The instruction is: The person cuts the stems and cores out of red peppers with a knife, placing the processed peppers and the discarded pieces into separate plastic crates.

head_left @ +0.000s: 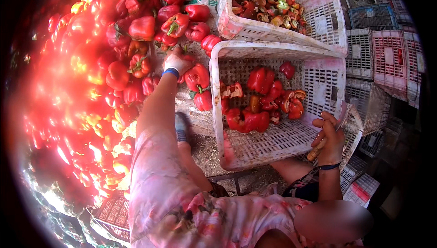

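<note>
My left hand (178,62), with a blue band at the wrist, reaches to the edge of a large pile of red bell peppers (117,76). Its fingers are bent against a red bell pepper (188,58), and the fingertips are partly hidden. Over the near right corner of a white plastic crate (277,47), my right hand (331,141) is closed on a knife (313,154). The wooden handle pokes out below the fingers and the blade rises above them. Inside that crate lie several red peppers (261,80), some whole, some cut or broken open.
Behind stands a second white crate (282,30) holding pepper pieces and cores (282,7). Stacked crates (389,59) line the right side. My shoe (182,127) rests on the floor between pile and crate. A reddish crate (114,211) sits at lower left.
</note>
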A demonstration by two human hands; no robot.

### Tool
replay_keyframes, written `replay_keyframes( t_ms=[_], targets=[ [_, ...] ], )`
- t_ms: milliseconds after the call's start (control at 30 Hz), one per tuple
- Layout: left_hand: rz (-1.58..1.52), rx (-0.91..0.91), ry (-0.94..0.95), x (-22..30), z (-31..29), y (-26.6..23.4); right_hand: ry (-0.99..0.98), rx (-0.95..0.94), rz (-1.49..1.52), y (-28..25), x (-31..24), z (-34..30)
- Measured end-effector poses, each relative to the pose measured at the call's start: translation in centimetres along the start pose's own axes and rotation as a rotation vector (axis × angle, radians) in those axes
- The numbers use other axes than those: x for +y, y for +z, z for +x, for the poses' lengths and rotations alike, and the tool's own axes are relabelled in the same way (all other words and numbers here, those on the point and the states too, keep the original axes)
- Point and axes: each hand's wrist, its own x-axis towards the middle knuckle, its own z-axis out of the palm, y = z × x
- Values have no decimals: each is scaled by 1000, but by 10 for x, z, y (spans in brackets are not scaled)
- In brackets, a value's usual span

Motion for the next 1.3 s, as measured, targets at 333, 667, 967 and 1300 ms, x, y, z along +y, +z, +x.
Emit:
replay_keyframes(
  t_ms=[333,667,967,1300],
  targets=[
    [-855,301,-187,-50,-54,-52,0,-139,143,-13,-3,-23],
    [-1825,-666,365,149,-255,-227,-335,-552,285,24,-61,-81],
    [-1980,-507,92,145,-305,-214,-257,-688,466,40,-49,-91],
    [-1779,-275,362,163,-288,-185,-321,-732,377,41,-57,-84]
  ],
)
